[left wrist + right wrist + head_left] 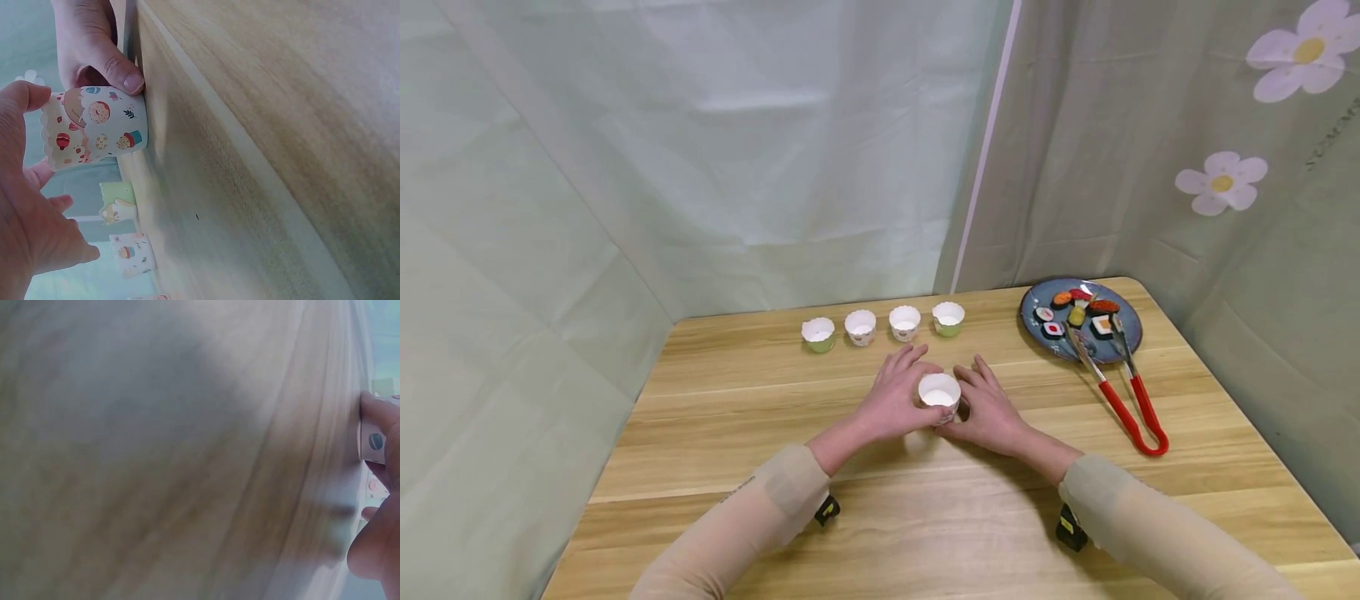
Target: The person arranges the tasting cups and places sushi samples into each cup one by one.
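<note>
A white paper cupcake cup (pixel 939 392) with a scalloped rim stands between the two hands in the middle of the wooden table. Donuts and cupcakes are printed on its side, seen in the left wrist view. My left hand (pixel 891 402) holds it near the rim between thumb and fingers. From the other side, my right hand (pixel 990 417) grips it low down, its thumb (pixel 128 81) against the wall close to the base. In the right wrist view only part of the cup (pixel 374 440) shows past the right hand's fingers.
Behind the hands stand a green cup (pixel 818 335), two white printed cups (pixel 860 328) and another green cup (pixel 948 319) in a row. At the back right, a blue plate (pixel 1037 304) bears several sushi pieces, with red-handled tongs (pixel 1122 412) leaning across it. Curtains hang behind the table.
</note>
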`<state>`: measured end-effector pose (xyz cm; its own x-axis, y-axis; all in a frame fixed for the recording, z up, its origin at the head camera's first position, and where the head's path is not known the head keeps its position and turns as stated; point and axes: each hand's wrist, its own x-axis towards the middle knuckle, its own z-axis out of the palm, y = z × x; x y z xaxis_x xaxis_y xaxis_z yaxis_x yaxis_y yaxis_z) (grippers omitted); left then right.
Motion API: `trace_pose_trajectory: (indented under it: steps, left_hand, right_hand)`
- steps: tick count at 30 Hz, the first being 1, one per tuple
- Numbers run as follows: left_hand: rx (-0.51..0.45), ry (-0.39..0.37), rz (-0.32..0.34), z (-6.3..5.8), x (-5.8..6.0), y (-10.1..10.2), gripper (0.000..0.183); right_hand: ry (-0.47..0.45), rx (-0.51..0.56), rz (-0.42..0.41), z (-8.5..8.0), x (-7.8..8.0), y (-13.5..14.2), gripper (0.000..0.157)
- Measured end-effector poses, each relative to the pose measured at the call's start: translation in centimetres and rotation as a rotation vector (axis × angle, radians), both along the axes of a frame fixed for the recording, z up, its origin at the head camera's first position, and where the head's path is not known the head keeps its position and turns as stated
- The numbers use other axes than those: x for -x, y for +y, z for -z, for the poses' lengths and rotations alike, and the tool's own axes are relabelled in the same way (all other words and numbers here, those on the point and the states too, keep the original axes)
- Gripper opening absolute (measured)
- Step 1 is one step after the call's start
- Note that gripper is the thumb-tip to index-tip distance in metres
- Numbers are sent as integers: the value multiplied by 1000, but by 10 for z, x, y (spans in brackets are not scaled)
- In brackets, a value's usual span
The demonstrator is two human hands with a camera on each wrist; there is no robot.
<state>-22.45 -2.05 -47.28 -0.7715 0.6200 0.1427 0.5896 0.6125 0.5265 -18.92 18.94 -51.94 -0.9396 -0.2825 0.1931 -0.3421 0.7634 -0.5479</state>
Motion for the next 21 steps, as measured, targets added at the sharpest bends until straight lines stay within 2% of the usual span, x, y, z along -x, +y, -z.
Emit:
trace_pose_trajectory:
  steps: [10, 17, 21]
  left_hand:
    - [-9, 0, -2, 0, -1, -2, 64]
    - [-16, -19, 11, 1, 0, -2, 62]
    - [-25, -18, 3, 1, 1, -1, 62]
  right_hand:
    - [-48, 56, -16, -3, -2, 0, 90]
    - [-27, 88, -27, -2, -2, 0, 74]
    - [-19, 86, -20, -3, -3, 0, 76]
